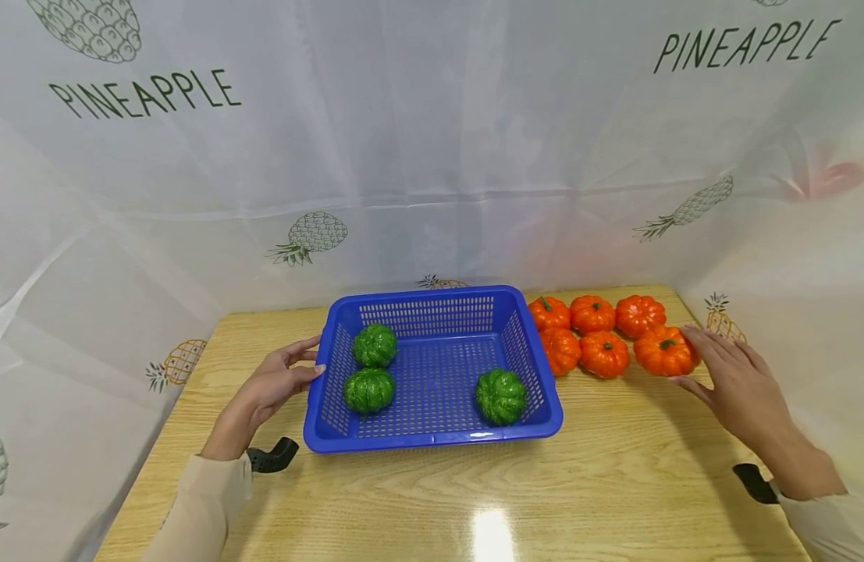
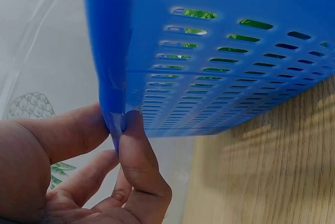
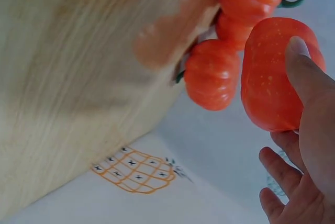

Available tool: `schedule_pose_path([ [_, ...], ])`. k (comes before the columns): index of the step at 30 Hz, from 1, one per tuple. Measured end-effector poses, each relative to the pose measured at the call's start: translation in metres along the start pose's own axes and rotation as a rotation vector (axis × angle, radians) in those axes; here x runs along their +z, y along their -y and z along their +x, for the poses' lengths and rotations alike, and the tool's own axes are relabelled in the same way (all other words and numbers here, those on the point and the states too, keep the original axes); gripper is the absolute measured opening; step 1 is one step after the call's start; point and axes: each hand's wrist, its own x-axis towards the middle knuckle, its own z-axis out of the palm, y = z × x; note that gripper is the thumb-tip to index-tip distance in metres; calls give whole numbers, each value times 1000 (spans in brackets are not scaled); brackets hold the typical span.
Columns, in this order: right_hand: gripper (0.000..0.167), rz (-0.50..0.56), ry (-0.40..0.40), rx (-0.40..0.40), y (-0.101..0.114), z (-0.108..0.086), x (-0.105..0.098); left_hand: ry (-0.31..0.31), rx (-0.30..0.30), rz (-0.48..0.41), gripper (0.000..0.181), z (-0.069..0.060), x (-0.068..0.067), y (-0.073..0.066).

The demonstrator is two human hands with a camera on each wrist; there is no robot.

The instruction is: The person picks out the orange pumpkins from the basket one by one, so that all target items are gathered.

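Note:
My left hand (image 1: 279, 380) pinches the left rim of a blue plastic basket (image 1: 432, 439) between thumb and fingers; the left wrist view shows the grip on the rim (image 2: 116, 111) up close. Inside the basket lie three small green pumpkins: one at the back left (image 1: 375, 346), one just in front of it (image 1: 370, 390), and one at the front right (image 1: 501, 396). On the right, my right hand (image 1: 744, 382) grips an orange pumpkin (image 1: 665, 351) with the thumb on one side and fingers on the other. In the right wrist view this pumpkin (image 3: 277, 77) appears above the table.
Several other orange pumpkins (image 1: 604, 354) sit in two rows against the basket's right side on the wooden table (image 1: 403, 499). A white curtain (image 1: 432, 140) printed with pineapples hangs behind the table and along its sides.

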Motion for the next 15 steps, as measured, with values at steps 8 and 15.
schedule_pose_path([
  [8,75,4,48,30,-9,-6,10,0,-2,1,70,-1,0,0],
  [15,76,17,54,42,-14,-8,22,1,-7,-3,70,-1,1,-1],
])
